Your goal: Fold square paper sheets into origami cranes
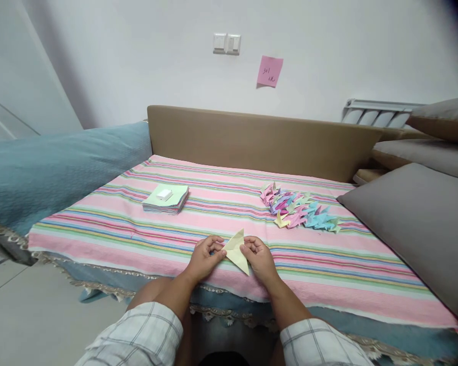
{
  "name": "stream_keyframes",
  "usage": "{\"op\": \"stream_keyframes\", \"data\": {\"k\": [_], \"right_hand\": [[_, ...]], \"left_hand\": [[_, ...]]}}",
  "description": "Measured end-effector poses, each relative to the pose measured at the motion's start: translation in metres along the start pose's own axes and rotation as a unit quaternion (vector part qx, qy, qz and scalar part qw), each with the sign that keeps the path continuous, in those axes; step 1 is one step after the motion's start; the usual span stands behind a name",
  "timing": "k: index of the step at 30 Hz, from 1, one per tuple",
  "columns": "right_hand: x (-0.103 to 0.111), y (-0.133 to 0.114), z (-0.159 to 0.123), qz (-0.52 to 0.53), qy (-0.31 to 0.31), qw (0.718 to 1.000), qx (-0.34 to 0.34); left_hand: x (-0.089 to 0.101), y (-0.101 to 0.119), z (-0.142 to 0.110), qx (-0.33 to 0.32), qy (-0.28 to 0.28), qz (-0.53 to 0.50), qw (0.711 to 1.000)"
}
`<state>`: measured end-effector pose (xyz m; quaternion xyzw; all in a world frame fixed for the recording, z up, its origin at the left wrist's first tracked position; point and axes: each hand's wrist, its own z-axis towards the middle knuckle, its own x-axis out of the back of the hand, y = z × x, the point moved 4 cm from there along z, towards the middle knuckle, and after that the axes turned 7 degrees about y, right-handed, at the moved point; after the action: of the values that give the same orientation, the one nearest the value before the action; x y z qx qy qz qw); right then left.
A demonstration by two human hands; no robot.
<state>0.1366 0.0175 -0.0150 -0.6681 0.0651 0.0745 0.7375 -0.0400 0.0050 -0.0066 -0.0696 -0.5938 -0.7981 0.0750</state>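
Observation:
A pale yellow sheet of folded paper (236,252), shaped like a triangle, is held up between both hands above the striped cloth. My left hand (208,256) pinches its left corner between thumb and fingers. On the opposite side, my right hand (258,258) grips the right edge with thumb and fingertips. Beyond the hands to the right lies a heap of folded paper cranes (290,207) in pink, purple, blue, green and yellow. Farther left sits a stack of square paper (167,202), pale green on top, with a small white block (164,194) resting on it.
The pink striped cloth (110,216) covers the sofa seat. A brown backrest (252,142) runs along the back, and a blue-covered armrest (68,162) bounds the left. Grey cushions (412,234) are piled at the right. A pink note (269,71) hangs on the wall beside light switches (226,43).

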Motion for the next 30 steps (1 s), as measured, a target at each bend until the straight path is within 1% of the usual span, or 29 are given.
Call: {"op": "stream_keyframes", "data": {"k": [2,5,12,21,24,30], "right_hand": [[0.0,0.0,0.001,-0.001,-0.001,1.0,0.003],[-0.001,0.001,0.002,-0.011,-0.006,1.0,0.006],[0.0,0.001,0.002,-0.025,-0.005,1.0,0.01],[-0.001,-0.001,0.002,-0.027,-0.004,1.0,0.009],[-0.001,-0.001,0.002,-0.03,-0.002,1.0,0.009],[0.0,-0.001,0.002,-0.035,0.004,0.999,0.003]], "left_hand": [[0.0,0.0,0.0,-0.002,0.001,-0.026,1.0],[0.001,-0.001,0.001,-0.013,0.009,-0.034,0.999],[0.001,-0.005,0.001,-0.016,0.017,-0.019,1.0],[0.003,-0.006,0.002,-0.039,0.026,0.01,0.999],[0.004,-0.004,0.001,-0.05,0.028,0.033,0.998],[0.007,0.006,0.001,-0.066,0.025,0.117,0.991]]}}
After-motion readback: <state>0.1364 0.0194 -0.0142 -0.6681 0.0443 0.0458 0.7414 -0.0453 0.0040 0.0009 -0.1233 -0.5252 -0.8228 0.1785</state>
